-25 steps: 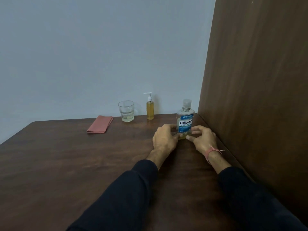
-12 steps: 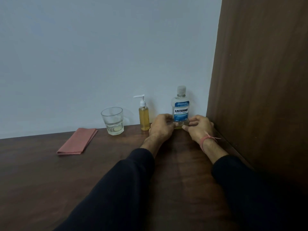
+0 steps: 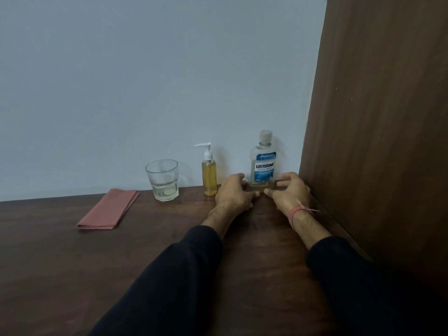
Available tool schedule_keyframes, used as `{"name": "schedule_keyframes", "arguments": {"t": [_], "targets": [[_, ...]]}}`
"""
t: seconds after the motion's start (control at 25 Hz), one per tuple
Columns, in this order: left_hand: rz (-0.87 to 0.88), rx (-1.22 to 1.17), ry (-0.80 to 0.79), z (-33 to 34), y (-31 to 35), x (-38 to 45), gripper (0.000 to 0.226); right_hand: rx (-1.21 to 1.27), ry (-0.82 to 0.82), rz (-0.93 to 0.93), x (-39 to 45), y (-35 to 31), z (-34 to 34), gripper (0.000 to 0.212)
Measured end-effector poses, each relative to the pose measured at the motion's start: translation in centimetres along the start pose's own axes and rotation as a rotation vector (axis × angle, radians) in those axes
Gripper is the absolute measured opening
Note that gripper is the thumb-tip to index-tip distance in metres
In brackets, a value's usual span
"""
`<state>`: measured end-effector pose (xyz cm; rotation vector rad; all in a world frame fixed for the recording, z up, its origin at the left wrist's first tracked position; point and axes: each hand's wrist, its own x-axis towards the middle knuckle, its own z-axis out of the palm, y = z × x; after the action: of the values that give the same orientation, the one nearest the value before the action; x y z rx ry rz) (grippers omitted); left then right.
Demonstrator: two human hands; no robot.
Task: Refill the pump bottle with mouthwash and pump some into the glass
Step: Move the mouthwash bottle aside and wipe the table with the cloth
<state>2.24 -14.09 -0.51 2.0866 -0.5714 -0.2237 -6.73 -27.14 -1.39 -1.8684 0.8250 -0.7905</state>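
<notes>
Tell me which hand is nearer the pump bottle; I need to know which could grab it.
Left. The left hand sits just right of the pump bottle; the right hand is farther, beyond the Listerine bottle.

Dim, flat light all over; the wall (image 3: pixel 145 81) reads grey-blue, soft shadows at three o'clock of the pump bottle (image 3: pixel 209 177), sleeves (image 3: pixel 169 287) lost to black, edges slightly bowed.

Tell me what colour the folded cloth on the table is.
The folded cloth is a dusty pink, almost salmon; the head view shows it plainly.
</notes>
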Motion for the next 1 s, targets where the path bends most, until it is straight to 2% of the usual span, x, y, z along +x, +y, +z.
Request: {"name": "schedule_keyframes", "arguments": {"t": [0.12,0.32,0.44,0.56,0.72,0.88,1.0], "targets": [[-0.022,0.061,-0.029,-0.7,0.1,-2.0,0.085,-0.007,0.031,0.009,-2.1,-0.4,-0.2,0.041],[0.116,0.321,-0.02,-4.2,-0.7,-8.6,0.04,-0.028,-0.2,-0.066,-8.4,-2.3,0.6,0.015],[0.099,0.405,0.004,-8.0,-2.2,-13.1,0.034,-0.064,-0.344,-0.097,-12.2,-3.8,1.3,0.012],[0.013,0.453,0.071,-13.2,-5.2,-16.8,0.028,-0.09,-0.528,-0.143,-16.0,-5.6,2.6,0.016],[-0.178,0.458,0.268,-20.5,-10.5,-19.4,0.021,-0.061,-0.756,-0.192,-19.8,-8.8,5.4,0.032],[-0.323,0.46,0.435,-25.3,-14.9,-19.8,0.04,-0.15,-0.851,-0.271,-22.0,-11.0,9.3,0.045],[-0.37,0.4,0.451,-26.4,-16.4,-18.5,0.048,-0.276,-0.843,-0.313,-22.4,-11.8,12.2,0.055]]}}
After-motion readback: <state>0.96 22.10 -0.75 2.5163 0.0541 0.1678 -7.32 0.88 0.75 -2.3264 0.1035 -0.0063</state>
